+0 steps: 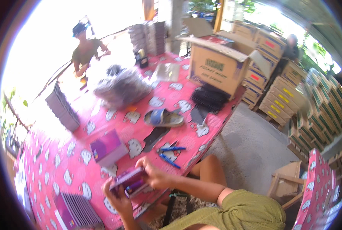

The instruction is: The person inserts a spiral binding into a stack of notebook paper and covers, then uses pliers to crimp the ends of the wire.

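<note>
Purple box (135, 186) between both hands (121, 200) (154, 176)

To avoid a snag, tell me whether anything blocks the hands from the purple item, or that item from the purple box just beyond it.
Nothing visible does. The left hand and right hand both grip the purple item, and between it and the purple box only the pink tablecloth shows.

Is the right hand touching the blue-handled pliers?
Apart. The head view shows a strip of pink tablecloth between the right hand and the blue-handled pliers.
</note>
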The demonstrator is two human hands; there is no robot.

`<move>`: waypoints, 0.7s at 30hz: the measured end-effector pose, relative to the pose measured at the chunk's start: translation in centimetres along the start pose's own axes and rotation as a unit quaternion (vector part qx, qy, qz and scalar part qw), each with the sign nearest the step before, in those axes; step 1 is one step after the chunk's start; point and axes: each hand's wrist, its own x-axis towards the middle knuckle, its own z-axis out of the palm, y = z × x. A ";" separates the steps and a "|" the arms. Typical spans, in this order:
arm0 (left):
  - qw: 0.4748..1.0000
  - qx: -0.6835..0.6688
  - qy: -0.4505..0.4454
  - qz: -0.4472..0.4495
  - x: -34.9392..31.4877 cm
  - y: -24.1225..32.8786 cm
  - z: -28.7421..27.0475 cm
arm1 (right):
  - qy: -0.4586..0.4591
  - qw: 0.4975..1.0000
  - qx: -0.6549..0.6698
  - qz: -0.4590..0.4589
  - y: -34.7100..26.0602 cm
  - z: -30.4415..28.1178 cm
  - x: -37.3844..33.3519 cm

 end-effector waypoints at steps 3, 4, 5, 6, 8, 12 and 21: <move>0.994 0.071 -0.003 0.078 0.0 0.7 -0.7 | -0.042 0.974 -0.153 -0.162 1.9 0.2 0.4; 0.978 0.161 -0.013 0.129 0.8 3.2 0.4 | -0.051 0.972 -0.171 -0.152 2.3 -0.1 0.8; 0.995 0.099 -0.015 0.010 0.6 2.1 0.3 | -0.063 0.970 -0.189 -0.140 2.8 -0.4 0.7; 0.993 0.040 -0.016 -0.106 0.2 0.7 -0.2 | -0.052 0.966 -0.201 -0.153 3.1 -0.3 0.4; 1.000 0.012 0.000 0.024 0.5 -0.5 0.2 | -0.037 0.956 -0.224 -0.186 2.3 0.5 0.4; 0.990 0.119 0.014 0.069 0.4 -0.2 0.1 | 0.013 0.957 -0.214 -0.194 2.7 0.6 0.3; 0.961 0.226 -0.083 0.132 3.4 6.1 2.2 | 0.036 0.925 -0.304 -0.225 2.9 0.0 0.2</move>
